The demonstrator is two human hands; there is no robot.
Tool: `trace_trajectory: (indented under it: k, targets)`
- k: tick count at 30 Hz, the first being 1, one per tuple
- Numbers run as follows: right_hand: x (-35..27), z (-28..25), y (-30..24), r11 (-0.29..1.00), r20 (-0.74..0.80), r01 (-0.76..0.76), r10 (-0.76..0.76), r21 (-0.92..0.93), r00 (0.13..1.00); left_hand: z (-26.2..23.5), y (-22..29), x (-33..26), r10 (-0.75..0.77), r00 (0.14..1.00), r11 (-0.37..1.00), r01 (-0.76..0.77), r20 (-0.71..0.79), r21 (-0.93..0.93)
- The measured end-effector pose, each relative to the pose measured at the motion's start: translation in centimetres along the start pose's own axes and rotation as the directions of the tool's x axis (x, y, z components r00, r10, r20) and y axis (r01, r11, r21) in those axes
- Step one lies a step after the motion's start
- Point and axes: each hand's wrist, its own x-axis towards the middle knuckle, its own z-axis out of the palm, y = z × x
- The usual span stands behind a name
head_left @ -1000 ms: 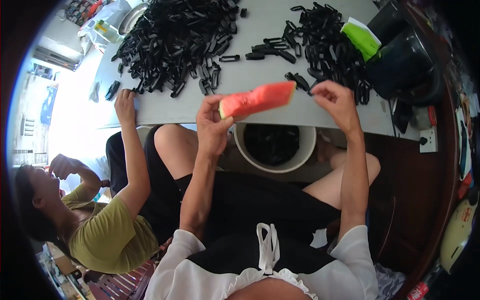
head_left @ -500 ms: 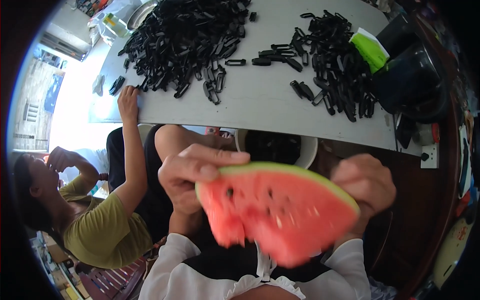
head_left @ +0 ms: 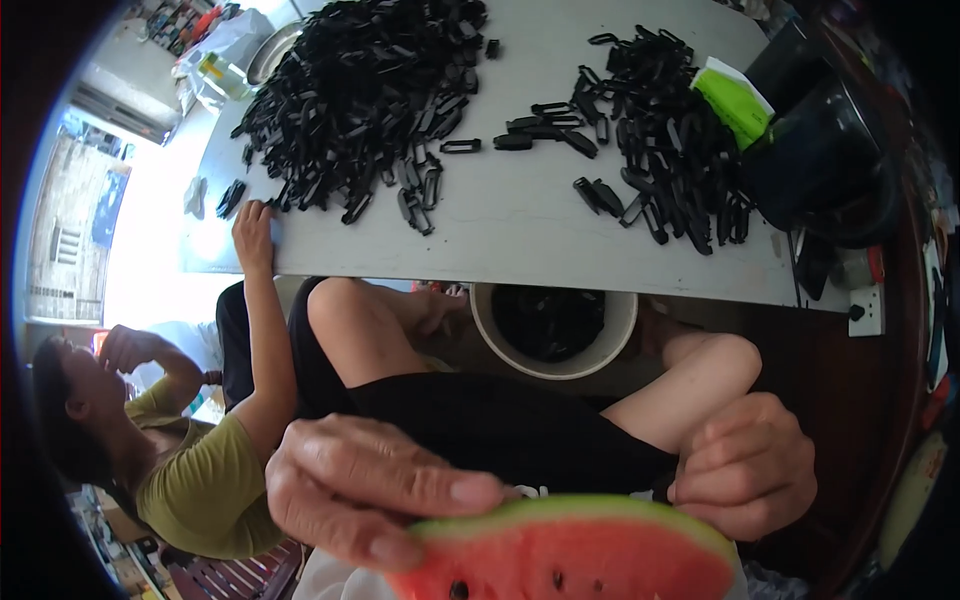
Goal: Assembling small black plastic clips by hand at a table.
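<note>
A wedge of watermelon (head_left: 600,555) with red flesh, dark seeds and a green rind is low at the bottom edge, close to me; its lower part is out of view. My left hand (head_left: 365,485) pinches its left end, with thumb and fingers over the rind. At the right end my right hand (head_left: 745,465) is closed, its fingers curled against the rind; the fingertips are partly hidden.
On the grey table (head_left: 520,230) lie a large heap of black plastic clips (head_left: 370,90) and a smaller pile (head_left: 670,140). A black container (head_left: 820,150) with a green packet (head_left: 735,100) stands right. Below is a white bucket (head_left: 625,340) of dark pieces. A co-worker (head_left: 205,470) sits left.
Both my hands have brought the watermelon wedge down and toward me, so its lower part has left the view. The bucket and my legs now show. The co-worker keeps nearly the same pose.
</note>
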Motion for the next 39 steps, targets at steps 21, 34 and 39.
trace_trajectory:
  k: [21, 34, 39]
  targets:
    - [-4.4, 1.6, -3.9, 0.827, -0.329, -0.194, 0.012, -0.528, 0.944, 0.5, -1.2, 0.2, -0.25, 0.946, 0.962, 0.267, 0.205, -0.061]
    - [-9.1, -3.8, -3.1, 0.74, -0.467, -0.631, 0.485, -0.23, 0.739, 2.1, -15.4, -0.1, -0.312, 0.946, 0.948, 0.316, -0.089, 0.04]
    - [-14.9, -9.1, -0.8, 0.505, -0.634, -0.86, 0.691, 0.079, 0.348, 6.3, -24.1, 2.3, -0.572, 0.812, 0.812, 0.542, -0.115, -0.217]
